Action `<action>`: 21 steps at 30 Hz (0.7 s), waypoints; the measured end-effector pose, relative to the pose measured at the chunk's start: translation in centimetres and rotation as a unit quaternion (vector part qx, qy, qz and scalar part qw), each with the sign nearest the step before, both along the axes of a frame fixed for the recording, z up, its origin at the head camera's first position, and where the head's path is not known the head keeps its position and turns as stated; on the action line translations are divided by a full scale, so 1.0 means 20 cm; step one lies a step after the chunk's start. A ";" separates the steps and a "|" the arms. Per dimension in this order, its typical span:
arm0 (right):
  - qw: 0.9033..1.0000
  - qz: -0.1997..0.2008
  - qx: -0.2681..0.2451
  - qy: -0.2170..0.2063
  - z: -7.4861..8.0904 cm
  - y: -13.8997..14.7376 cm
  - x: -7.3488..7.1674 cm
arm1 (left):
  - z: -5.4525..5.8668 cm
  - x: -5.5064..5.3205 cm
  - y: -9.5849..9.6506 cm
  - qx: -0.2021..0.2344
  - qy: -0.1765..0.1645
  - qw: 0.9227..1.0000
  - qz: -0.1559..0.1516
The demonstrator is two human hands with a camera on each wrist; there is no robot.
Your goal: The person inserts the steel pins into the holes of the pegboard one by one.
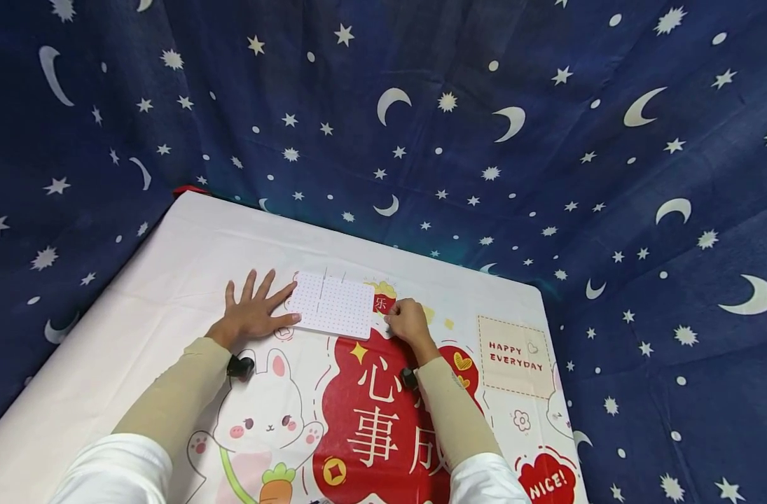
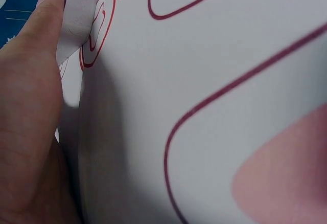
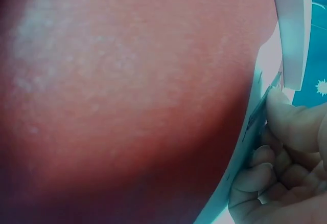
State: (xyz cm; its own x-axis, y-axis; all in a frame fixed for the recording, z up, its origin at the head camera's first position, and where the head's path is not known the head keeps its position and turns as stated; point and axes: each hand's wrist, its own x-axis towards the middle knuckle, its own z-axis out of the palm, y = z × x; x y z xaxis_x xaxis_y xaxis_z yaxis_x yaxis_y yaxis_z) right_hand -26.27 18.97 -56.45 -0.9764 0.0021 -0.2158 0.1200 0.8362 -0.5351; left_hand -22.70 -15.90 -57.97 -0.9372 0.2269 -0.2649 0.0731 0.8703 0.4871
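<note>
A white board dotted with a grid of small holes lies on the table. Several thin dark pins stand up from it. My left hand rests on the table with fingers spread, thumb and index finger at the board's left edge; the left wrist view shows the thumb against the board's side. Just right of the board is my right hand, its fingers curled. In the right wrist view, thumb and fingertips pinch a thin metal pin low over the tablecloth, near the board's corner.
The tablecloth is printed with a rabbit, red shapes, lettering and a "HAPPY EVERYDAY" panel. Dark blue curtains with moons and stars hang behind the table and along its sides.
</note>
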 end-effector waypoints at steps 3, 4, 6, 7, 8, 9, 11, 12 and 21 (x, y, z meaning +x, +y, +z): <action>1.000 0.001 0.008 -0.011 0.00 0.00 0.00 | 0.02 0.00 0.01 -0.002 -0.003 1.000 -0.002; 1.000 0.001 0.007 -0.010 0.00 0.00 0.00 | 0.02 0.00 0.01 -0.006 -0.005 1.000 -0.002; 1.000 -0.003 -0.005 -0.004 0.00 0.00 0.00 | 0.03 0.00 0.02 -0.014 -0.008 1.000 -0.004; 1.000 -0.004 -0.013 0.000 -0.01 0.01 0.01 | 0.04 0.00 0.02 -0.016 -0.009 1.000 -0.005; 1.000 -0.007 -0.023 0.005 -0.01 0.01 0.01 | 0.04 0.00 0.02 -0.019 -0.010 1.000 -0.006; 0.999 -0.007 -0.033 0.013 -0.01 0.01 0.01 | 0.05 0.00 0.02 -0.020 -0.010 1.000 -0.006; 0.998 -0.006 -0.049 0.026 -0.02 0.01 0.02 | 0.05 0.00 0.02 -0.017 -0.008 1.000 -0.004; 0.998 -0.005 -0.053 0.032 -0.02 0.01 0.02 | 0.05 0.00 0.02 -0.016 -0.007 1.000 -0.002; 0.998 -0.008 -0.040 0.049 -0.02 0.01 0.01 | 0.05 0.01 0.02 -0.018 -0.008 1.000 0.000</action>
State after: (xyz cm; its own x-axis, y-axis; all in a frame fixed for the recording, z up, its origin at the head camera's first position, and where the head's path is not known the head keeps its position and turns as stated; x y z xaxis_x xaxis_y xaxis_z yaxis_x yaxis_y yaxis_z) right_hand -26.04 19.26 -56.93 -0.9927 0.0046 -0.1201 0.0775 0.7887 -0.6099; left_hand -22.56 -15.48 -57.02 -0.9329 0.2169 -0.2876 0.0656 0.8874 0.4564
